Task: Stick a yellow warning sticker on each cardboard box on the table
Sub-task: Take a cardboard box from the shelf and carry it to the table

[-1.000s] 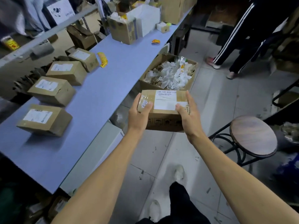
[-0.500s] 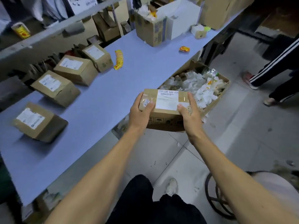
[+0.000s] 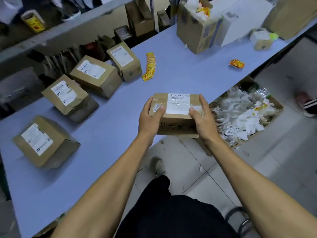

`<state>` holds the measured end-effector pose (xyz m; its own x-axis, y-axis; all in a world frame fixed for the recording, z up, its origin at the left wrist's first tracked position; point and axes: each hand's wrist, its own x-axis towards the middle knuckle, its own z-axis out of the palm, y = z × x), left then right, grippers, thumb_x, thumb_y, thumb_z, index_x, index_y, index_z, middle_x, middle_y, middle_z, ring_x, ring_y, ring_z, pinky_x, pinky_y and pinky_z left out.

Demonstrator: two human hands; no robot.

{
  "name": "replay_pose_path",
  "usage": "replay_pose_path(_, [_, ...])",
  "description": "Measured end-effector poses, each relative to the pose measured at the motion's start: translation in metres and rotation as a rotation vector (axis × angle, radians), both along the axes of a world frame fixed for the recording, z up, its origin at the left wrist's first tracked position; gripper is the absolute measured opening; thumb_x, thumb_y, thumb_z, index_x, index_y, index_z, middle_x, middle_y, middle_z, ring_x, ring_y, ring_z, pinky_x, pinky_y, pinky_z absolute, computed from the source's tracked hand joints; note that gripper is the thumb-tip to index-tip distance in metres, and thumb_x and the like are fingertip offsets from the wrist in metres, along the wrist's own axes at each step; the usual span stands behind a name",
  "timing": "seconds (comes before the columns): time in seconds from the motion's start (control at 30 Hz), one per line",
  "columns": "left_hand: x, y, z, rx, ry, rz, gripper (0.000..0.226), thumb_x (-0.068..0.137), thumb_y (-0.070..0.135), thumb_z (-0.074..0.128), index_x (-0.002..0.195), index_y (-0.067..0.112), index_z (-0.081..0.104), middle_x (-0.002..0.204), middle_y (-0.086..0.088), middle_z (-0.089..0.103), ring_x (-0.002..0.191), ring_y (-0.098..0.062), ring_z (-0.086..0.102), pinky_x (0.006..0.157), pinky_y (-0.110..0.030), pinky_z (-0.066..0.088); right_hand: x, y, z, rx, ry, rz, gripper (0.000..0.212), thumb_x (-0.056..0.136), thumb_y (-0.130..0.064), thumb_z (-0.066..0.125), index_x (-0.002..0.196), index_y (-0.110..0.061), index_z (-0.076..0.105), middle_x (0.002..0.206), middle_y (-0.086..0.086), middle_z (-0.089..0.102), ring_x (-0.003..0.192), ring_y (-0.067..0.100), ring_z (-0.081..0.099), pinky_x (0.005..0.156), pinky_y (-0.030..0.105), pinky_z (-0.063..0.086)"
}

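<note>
We grip a cardboard box (image 3: 176, 114) by its two ends, left hand (image 3: 151, 117) and right hand (image 3: 203, 121) both clasped around it, over the near edge of the table (image 3: 171, 79). We judge the work barely begun: the four boxes (image 3: 96, 75) lined up at the left show only white labels, and the yellow sticker strip (image 3: 149, 67) lies untouched beside them. On the floor an open carton (image 3: 277, 104) is heaped with what look like peeled white backing papers, and an open box (image 3: 199, 27) farther up the table holds more scraps.

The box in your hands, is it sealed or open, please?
Sealed: the held box has clear tape and a white label across its closed top.
</note>
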<state>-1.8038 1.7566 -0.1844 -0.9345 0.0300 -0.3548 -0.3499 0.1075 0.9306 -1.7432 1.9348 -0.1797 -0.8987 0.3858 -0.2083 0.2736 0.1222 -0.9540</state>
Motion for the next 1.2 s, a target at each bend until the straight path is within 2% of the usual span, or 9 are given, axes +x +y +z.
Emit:
replay_pose_path(0.17, [-0.046,-0.013,-0.013,-0.009,-0.03,0.077,0.057,0.082,0.042,0.067,0.136,0.04,0.05,0.109,0.036,0.056,0.092,0.019,0.058,0.063,-0.004,0.046,-0.061,-0.008,-0.011,0.014,-0.087,0.092,0.073,0.086,-0.055,0.056,0.152,-0.047,0.026,0.155,-0.021,0.035,0.137,0.004,0.039,0.109,0.027,0.035])
replay_pose_path(0.4, [-0.089,-0.017,-0.033,-0.021,-0.077,0.184,0.06,0.083,0.042,0.066,0.14,0.037,0.048,0.122,0.018,0.059,0.106,0.005,0.058,0.075,-0.017,0.047,-0.128,-0.006,-0.024,0.037,-0.146,0.237,0.071,0.089,-0.051,0.055,0.153,-0.045,0.025,0.154,-0.015,0.039,0.128,0.005,0.043,0.093,0.016,0.035])
replay_pose_path(0.63, [-0.121,0.004,-0.047,-0.064,-0.066,0.344,0.063,0.085,0.038,0.068,0.144,0.033,0.045,0.133,0.01,0.059,0.116,-0.009,0.059,0.093,-0.027,0.05,-0.188,0.022,-0.039,0.089,-0.175,0.47,0.069,0.097,-0.048,0.053,0.156,-0.041,0.019,0.16,-0.01,0.033,0.141,0.014,0.039,0.114,0.036,0.036])
replay_pose_path(0.73, [-0.13,0.019,-0.05,-0.076,-0.069,0.433,0.061,0.09,0.03,0.07,0.145,0.031,0.045,0.13,0.011,0.058,0.109,0.002,0.059,0.086,-0.017,0.049,-0.21,0.037,-0.042,0.096,-0.191,0.555,0.068,0.098,-0.049,0.052,0.156,-0.042,0.017,0.161,-0.007,0.033,0.141,0.018,0.04,0.115,0.041,0.037])
replay_pose_path(0.83, [-0.133,0.032,-0.054,-0.05,-0.118,0.528,0.063,0.089,0.025,0.071,0.146,0.03,0.045,0.126,0.012,0.059,0.099,0.013,0.058,0.075,-0.008,0.048,-0.224,0.049,-0.046,0.1,-0.203,0.648,0.069,0.098,-0.049,0.053,0.156,-0.044,0.015,0.163,-0.009,0.028,0.145,0.016,0.034,0.117,0.042,0.033])
replay_pose_path(0.9, [-0.132,0.037,-0.057,-0.04,-0.138,0.575,0.063,0.09,0.023,0.071,0.146,0.029,0.045,0.129,0.01,0.059,0.103,0.008,0.059,0.073,-0.007,0.049,-0.231,0.053,-0.051,0.129,-0.177,0.71,0.071,0.098,-0.048,0.053,0.157,-0.042,0.013,0.165,-0.011,0.021,0.149,0.013,0.027,0.12,0.039,0.029])
replay_pose_path(1.0, [-0.127,0.036,-0.063,-0.042,-0.157,0.621,0.062,0.091,0.021,0.069,0.147,0.03,0.043,0.132,0.008,0.059,0.109,0.0,0.06,0.076,-0.011,0.05,-0.239,0.052,-0.061,0.172,-0.167,0.795,0.074,0.095,-0.055,0.049,0.157,-0.042,0.01,0.166,-0.012,0.018,0.15,0.012,0.024,0.119,0.035,0.027])
replay_pose_path(1.13, [-0.116,0.024,-0.07,-0.139,-0.159,0.586,0.066,0.093,0.028,0.067,0.151,0.036,0.035,0.128,0.019,0.057,0.104,0.015,0.058,0.078,-0.004,0.046,-0.243,0.041,-0.08,0.283,-0.12,0.931,0.078,0.096,-0.056,0.045,0.159,-0.034,0.004,0.167,-0.012,0.009,0.152,0.012,0.018,0.112,0.025,0.022])
replay_pose_path(1.2, [-0.108,0.016,-0.073,-0.185,-0.164,0.557,0.069,0.093,0.035,0.066,0.152,0.038,0.029,0.138,0.015,0.053,0.115,0.005,0.056,0.089,-0.008,0.045,-0.243,0.033,-0.089,0.306,-0.103,0.974,0.08,0.095,-0.057,0.044,0.159,-0.034,0.001,0.167,-0.013,0.005,0.152,0.01,0.015,0.112,0.025,0.022])
